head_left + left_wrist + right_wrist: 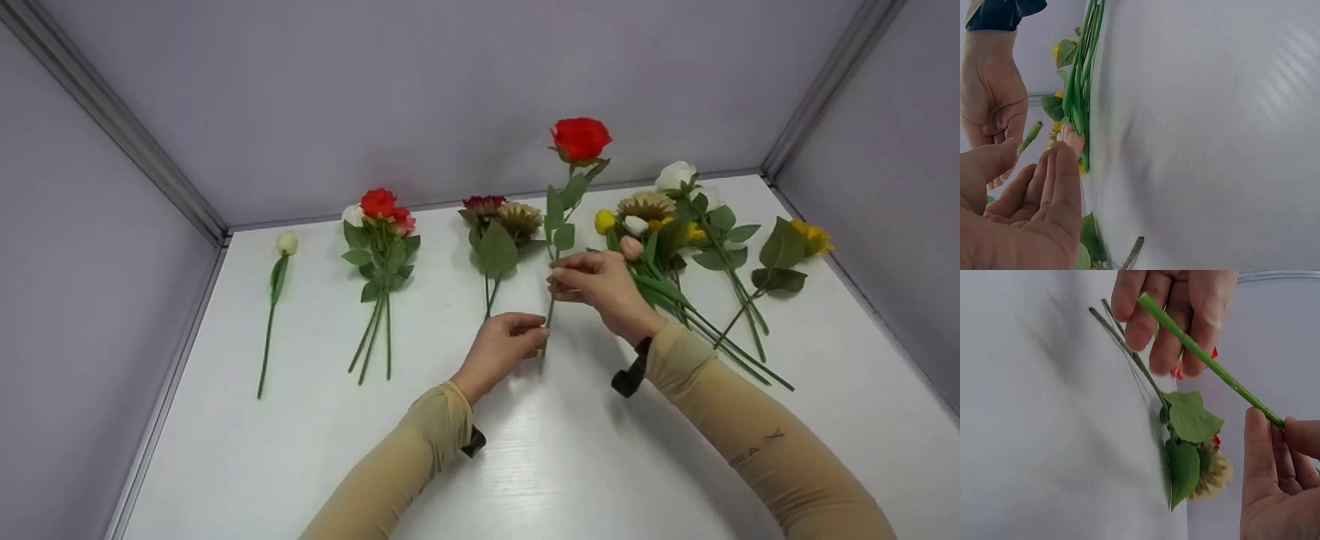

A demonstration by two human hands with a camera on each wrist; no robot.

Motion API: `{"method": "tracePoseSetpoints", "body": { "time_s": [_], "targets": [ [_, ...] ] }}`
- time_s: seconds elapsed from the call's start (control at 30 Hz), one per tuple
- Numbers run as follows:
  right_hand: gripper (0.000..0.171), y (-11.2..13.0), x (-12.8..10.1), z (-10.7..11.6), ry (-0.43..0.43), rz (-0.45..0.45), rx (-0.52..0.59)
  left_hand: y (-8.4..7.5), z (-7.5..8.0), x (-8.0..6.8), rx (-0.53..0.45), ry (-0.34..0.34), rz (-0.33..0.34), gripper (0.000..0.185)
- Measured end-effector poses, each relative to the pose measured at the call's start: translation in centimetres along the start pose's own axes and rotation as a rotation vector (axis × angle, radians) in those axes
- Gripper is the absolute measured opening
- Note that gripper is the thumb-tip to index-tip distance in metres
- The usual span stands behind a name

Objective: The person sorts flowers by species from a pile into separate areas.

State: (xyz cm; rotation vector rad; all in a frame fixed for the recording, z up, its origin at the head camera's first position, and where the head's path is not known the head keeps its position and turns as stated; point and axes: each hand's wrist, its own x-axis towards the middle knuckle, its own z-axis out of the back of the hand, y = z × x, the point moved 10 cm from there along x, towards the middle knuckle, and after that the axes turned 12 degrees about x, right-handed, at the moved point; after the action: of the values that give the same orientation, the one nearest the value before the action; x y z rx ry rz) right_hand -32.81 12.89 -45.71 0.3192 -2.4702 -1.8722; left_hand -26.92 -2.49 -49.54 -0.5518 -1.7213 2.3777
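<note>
A red rose (581,140) with a long green stem stands upright above the table, its bloom toward the back wall. My right hand (600,289) pinches the stem below the leaves, between thumb and fingertips. Lower down, my left hand (504,351) is beside the bottom part of the stem, its fingers loosely extended. In the right wrist view the green stem (1207,360) slants from the right hand's fingertips across the front of the left fingers. A gap shows between the left thumb and fingers (1064,185) in the left wrist view.
On the white table (315,450) lie a white tulip (286,243), a red, pink and white rose bunch (379,247), and a dark red and a beige flower (519,219). Tulips (632,247), white roses (675,176) and a yellow flower (811,237) lie right. Walls surround the back and sides.
</note>
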Motion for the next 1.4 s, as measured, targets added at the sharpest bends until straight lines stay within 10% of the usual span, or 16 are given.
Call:
{"method": "tracePoseSetpoints", "body": {
  "time_s": [0.77, 1.4],
  "targets": [
    [0.030, -1.0, 0.5, -2.5, -0.032, -0.022, 0.045, 2.3, 0.6, -3.1, 0.047, -0.008, 0.048, 0.025],
    [0.029, -3.6, 0.6, -9.6, 0.129, -0.024, -0.108, 2.3, 8.8, -3.9, 0.097, -0.221, 0.018, 0.023]
  ]
}}
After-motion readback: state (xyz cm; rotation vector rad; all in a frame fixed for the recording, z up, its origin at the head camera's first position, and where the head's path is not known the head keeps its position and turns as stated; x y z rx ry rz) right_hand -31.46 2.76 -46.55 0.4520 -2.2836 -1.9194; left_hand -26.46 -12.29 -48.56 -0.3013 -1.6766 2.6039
